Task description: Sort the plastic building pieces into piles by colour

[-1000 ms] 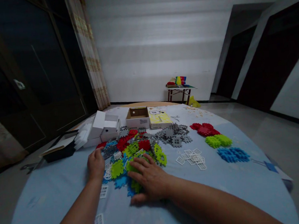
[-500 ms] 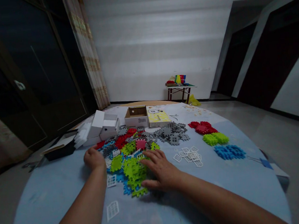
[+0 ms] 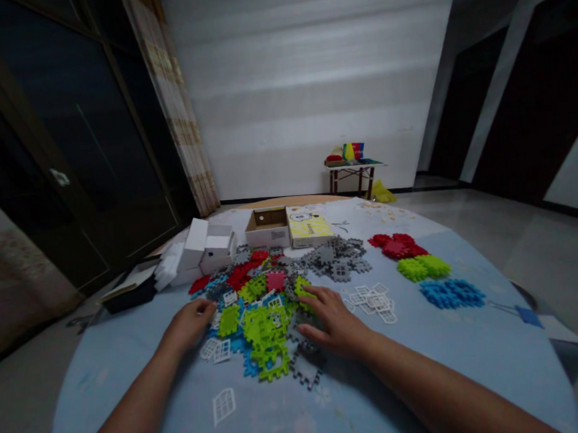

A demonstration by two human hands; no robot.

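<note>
Heap of notch-edged plastic tiles (image 3: 262,328) lies between our hands on the pale blue tablecloth (image 3: 270,428), with lime, blue, red and grey pieces mixed together. Already apart by colour, well to the right, we have a red stack (image 3: 396,245), a lime stack (image 3: 423,268) and a blue stack (image 3: 452,294), one in front of the other. A grey pile (image 3: 340,259) sits behind and to the right of the heap, its left edge running into it, so we cannot tell where one ends. White window frames (image 3: 374,302) form a loose group near our right hand (image 3: 334,319); a single white frame (image 3: 224,406) lies alone at the front. We judge the separating to be partly done: the heap still holds a good share of every colour, and a few frames show among its tiles. Our right hand has its fingers loosely spread along the heap's right edge, clenched on nothing that we can see. Our left hand (image 3: 190,324) has its fingertips at the left edge; whether they pinch anything we cannot tell.
</note>
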